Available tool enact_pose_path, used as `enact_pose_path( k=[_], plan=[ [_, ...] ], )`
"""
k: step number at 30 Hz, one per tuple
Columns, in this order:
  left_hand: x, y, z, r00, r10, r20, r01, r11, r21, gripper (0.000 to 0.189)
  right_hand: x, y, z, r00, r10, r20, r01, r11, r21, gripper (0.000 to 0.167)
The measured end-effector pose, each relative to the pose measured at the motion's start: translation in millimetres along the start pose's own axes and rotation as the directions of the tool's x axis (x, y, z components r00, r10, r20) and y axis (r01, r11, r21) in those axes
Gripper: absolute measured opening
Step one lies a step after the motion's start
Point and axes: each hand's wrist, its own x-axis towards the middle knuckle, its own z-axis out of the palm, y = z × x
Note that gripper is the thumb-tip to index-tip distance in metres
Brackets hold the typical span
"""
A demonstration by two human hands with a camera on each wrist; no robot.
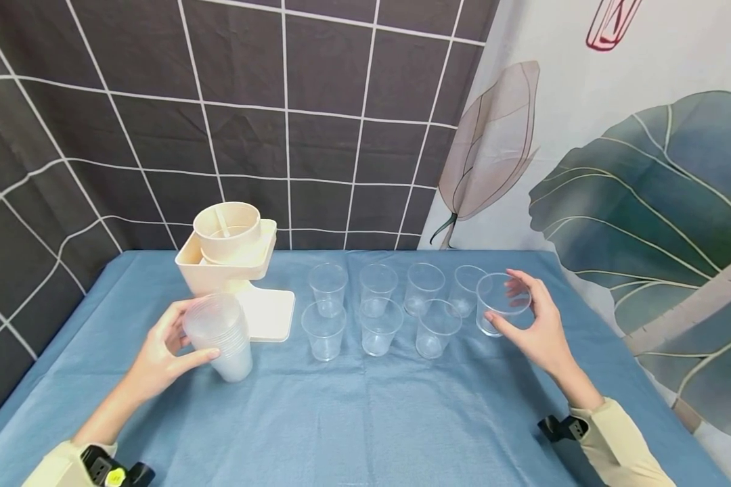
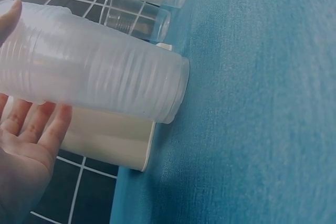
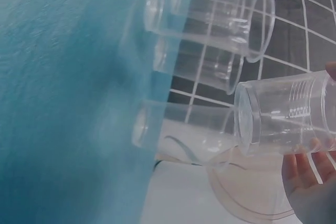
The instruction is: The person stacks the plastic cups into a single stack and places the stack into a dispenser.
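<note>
A nested stack of clear plastic cups (image 1: 228,352) is gripped by my left hand (image 1: 161,352), thumb on one side and fingers on the other. In the left wrist view the stack (image 2: 105,64) has its base close to the blue cloth. My right hand (image 1: 542,331) holds a single clear plastic cup (image 1: 490,316) near its rim, between thumb and fingers. The right wrist view has this cup (image 3: 286,114) raised above the cloth, beside a standing cup (image 3: 189,129). Several more cups stand upright in two rows, including a front-row cup (image 1: 380,331) and a back-row cup (image 1: 424,287).
A cream-coloured stand (image 1: 271,314) with a round cup-like holder (image 1: 228,233) on top is at the back left, just behind the stack. Blue cloth (image 1: 365,419) covers the table. A dark grid curtain (image 1: 323,149) and a leaf-patterned curtain (image 1: 585,230) hang behind.
</note>
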Motion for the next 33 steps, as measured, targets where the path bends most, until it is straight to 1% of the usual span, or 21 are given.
enact_pose_path(
  k=[4, 9, 14, 18, 24, 26, 29, 33],
  plan=[
    [-0.4, 0.2, -0.4, 1.0, -0.01, 0.003, 0.01, 1.0, 0.014, 0.072, 2.3, -5, 0, 1.0, -0.023, -0.004, 0.023, 1.0, 0.015, 0.075],
    [-0.6, 0.5, -0.2, 1.0, -0.025, 0.003, 0.024, 0.999, 0.049, 0.072, 7.1, -14, -2, 0.997, -0.078, -0.014, 0.078, 0.996, 0.036, 0.077],
    [-0.7, 1.0, 0.0, 1.0, -0.028, 0.001, 0.028, 0.999, 0.046, 0.072, 12.1, -22, -4, 0.991, -0.131, -0.018, 0.132, 0.989, 0.067, 0.078],
    [-0.5, 1.4, -0.2, 1.0, -0.025, 0.003, 0.025, 0.999, 0.038, 0.073, 14.9, -22, -3, 0.99, -0.141, -0.009, 0.141, 0.985, 0.1, 0.079],
    [0.0, 1.8, 0.2, 1.0, -0.025, 0.007, 0.025, 0.999, 0.032, 0.073, 17.4, -8, 4, 0.991, -0.136, 0.006, 0.134, 0.981, 0.142, 0.086],
    [0.2, 1.8, 0.3, 1.0, -0.025, 0.006, 0.025, 0.999, 0.03, 0.072, 18.5, -7, 6, 0.991, -0.136, 0.009, 0.133, 0.978, 0.159, 0.087],
    [0.4, 1.6, 0.2, 1.0, -0.025, 0.006, 0.025, 0.999, 0.026, 0.072, 21.3, -9, 9, 0.991, -0.132, 0.015, 0.127, 0.971, 0.202, 0.085],
    [0.1, 1.3, 0.5, 1.0, -0.022, 0.006, 0.022, 1.0, 0.008, 0.072, 24.9, -14, 15, 0.989, -0.15, 0.021, 0.141, 0.964, 0.226, 0.084]
  ],
)
